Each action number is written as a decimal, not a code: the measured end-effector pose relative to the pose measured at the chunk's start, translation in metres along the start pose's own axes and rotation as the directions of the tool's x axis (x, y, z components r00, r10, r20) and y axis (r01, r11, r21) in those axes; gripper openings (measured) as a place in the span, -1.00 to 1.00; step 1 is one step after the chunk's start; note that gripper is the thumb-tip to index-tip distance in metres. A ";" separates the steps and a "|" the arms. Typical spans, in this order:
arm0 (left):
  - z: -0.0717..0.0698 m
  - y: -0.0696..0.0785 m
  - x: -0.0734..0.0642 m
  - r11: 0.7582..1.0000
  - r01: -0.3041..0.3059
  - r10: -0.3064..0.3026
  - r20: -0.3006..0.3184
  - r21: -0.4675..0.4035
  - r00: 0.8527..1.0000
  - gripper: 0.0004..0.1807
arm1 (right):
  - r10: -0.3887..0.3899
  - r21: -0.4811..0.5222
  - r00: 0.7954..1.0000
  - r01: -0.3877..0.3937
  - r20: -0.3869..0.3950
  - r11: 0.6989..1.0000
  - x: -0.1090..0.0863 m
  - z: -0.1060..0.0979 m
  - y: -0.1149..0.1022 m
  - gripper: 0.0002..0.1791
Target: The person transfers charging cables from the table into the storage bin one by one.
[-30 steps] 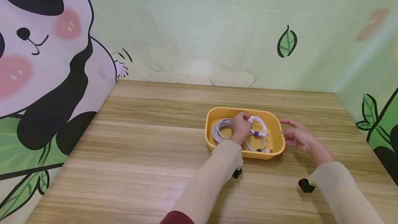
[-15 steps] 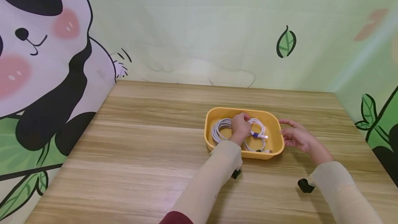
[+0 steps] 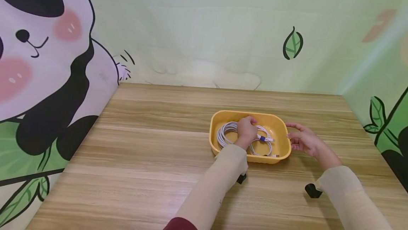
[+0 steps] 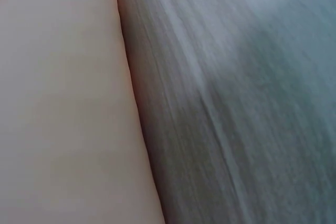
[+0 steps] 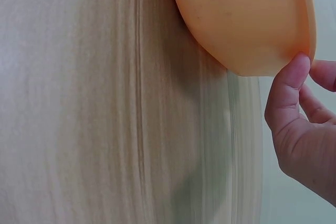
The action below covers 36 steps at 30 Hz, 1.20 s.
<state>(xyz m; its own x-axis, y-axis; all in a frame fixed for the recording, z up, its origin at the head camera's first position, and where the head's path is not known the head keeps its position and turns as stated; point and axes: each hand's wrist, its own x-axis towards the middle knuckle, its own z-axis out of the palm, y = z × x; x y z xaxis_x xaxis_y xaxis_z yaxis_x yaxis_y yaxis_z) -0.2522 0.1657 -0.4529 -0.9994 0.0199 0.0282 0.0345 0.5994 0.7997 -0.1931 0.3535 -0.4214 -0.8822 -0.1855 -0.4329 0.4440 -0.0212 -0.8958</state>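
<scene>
A yellow plastic basket (image 3: 280, 141) stands on the wooden table, with coiled cables inside. At its left end lies a thick pale grey coil (image 3: 222, 135). To the right is a thinner white USB cable (image 3: 267, 147), looped and banded with a blue tie (image 3: 262, 138). My left hand (image 3: 246, 130) reaches down into the basket between the coils, overlapping the white cable's left side. Its fingertips are mostly hidden, so I cannot tell whether they grip the cable. My right hand (image 3: 304, 140) touches the basket's right end from outside, fingers loosely bent and thumb (image 5: 294, 74) near the rim.
The wood-grain table (image 3: 153, 159) extends left and in front of the basket. Behind it rises a pale green wall (image 3: 197, 45) with panda and leaf drawings. Small black pieces (image 3: 313, 190) show beside the cuffs.
The white cable's upper loop has sunk lower in the basket, away from the left fingertips, and its plug end has shifted slightly. Both hands have stayed nearly still.
</scene>
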 end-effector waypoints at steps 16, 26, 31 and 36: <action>-0.007 -0.010 0.009 0.893 0.117 -0.003 0.253 -0.435 0.968 -0.72 | 0.000 -0.006 1.000 0.000 0.001 1.000 0.000 0.000 0.000 -0.58; -0.023 -0.009 0.009 0.840 0.158 0.042 0.352 -0.519 0.935 -0.70 | -0.002 -0.002 1.000 0.002 -0.002 1.000 0.000 0.001 0.000 -0.61; -0.028 -0.007 0.011 0.827 0.192 0.027 0.378 -0.528 0.925 -0.71 | -0.003 -0.006 1.000 0.003 0.000 1.000 0.000 0.002 -0.001 -0.60; -0.040 0.002 0.015 0.831 0.178 0.054 0.395 -0.528 0.917 -0.70 | 0.003 -0.032 1.000 -0.004 -0.014 0.999 0.001 0.003 0.000 -0.61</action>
<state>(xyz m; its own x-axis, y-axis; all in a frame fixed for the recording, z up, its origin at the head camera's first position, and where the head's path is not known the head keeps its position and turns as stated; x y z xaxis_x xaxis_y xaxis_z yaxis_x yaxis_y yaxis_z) -0.2667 0.1349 -0.4272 -0.9151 0.3667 -0.1678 -0.1490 0.0792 0.9857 -0.1936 0.3505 -0.4212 -0.8828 -0.1718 -0.4371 0.4419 0.0114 -0.8970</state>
